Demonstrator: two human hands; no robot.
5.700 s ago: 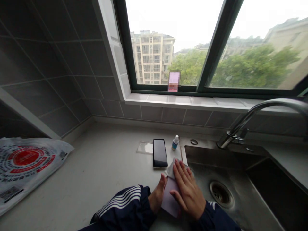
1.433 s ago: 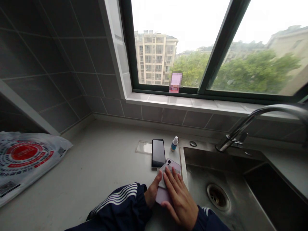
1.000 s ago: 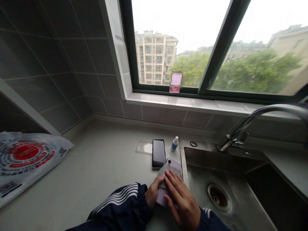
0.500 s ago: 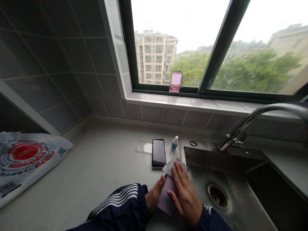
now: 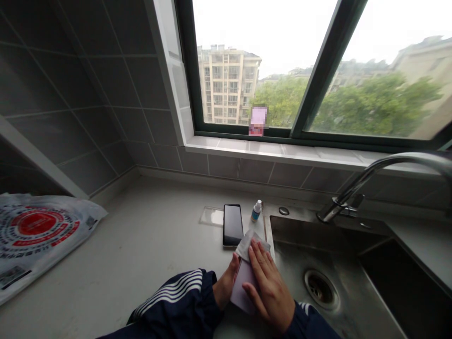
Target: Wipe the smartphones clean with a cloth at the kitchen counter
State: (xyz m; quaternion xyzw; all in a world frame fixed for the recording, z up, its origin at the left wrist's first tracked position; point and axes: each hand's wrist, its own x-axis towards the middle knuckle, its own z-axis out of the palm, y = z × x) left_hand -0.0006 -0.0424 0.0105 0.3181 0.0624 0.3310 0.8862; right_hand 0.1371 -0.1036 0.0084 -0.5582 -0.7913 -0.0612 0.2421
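Observation:
My left hand grips a flat lilac slab that looks like a phone by its left edge, thumb upward; its other fingers are hidden underneath. Across the slab's far end lies a thin grey-white cloth. My right hand presses this cloth down with its long fingers laid flat, the thumb resting over the slab's surface. Just beyond them a dark-screened phone lies face up on the counter, beside a clear phone case. A small spray bottle with a white cap stands to its right.
The steel sink with its drain is close on my right, under a curved chrome tap. A printed plastic bag lies at the counter's left. Behind runs a tiled window sill.
My right hand and the cloth have slid slightly left over the slab. The slab has shifted a little left. The things on the counter have stayed put.

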